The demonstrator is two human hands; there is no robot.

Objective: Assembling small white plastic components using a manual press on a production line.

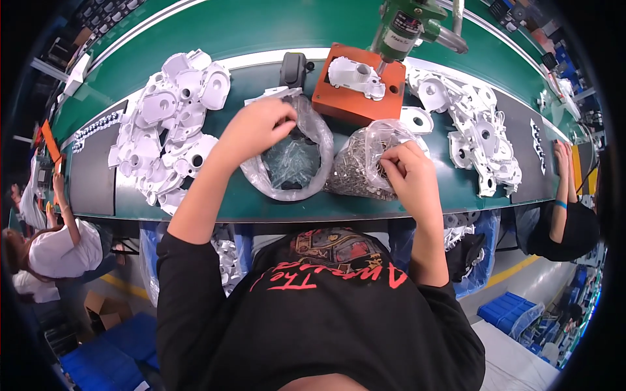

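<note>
Largest before us is the green table (195,26), curving across the view. On it lie two heaps of white moulded housings, one at our left (171,124) and one at our right (473,133). Between them sits an orange fixture block (339,98) with one white housing (355,75) seated in it, under a green powered screwdriver (404,26) hanging from above. A small dark grey part (293,68) stands just beside the block.

Nearer to us are two clear plastic bags. The left bag (293,159) holds small pale parts, too blurred to name. The right bag (365,163) is full of small silvery screws.

Our left hand (257,127) is curled with its fingertips pinched at the mouth of the left bag; whether it has a part or only the plastic we cannot tell. Our right hand (407,173) rests on the right bag, fingers bent in at its opening, and we cannot tell if it grips a screw.

We judge we are picking fasteners for the housing in the fixture. The next move calls for a clean pinch on single pieces, lifted clear of the bag film.

Co-workers sit at far left (45,241) and far right (564,208).
</note>
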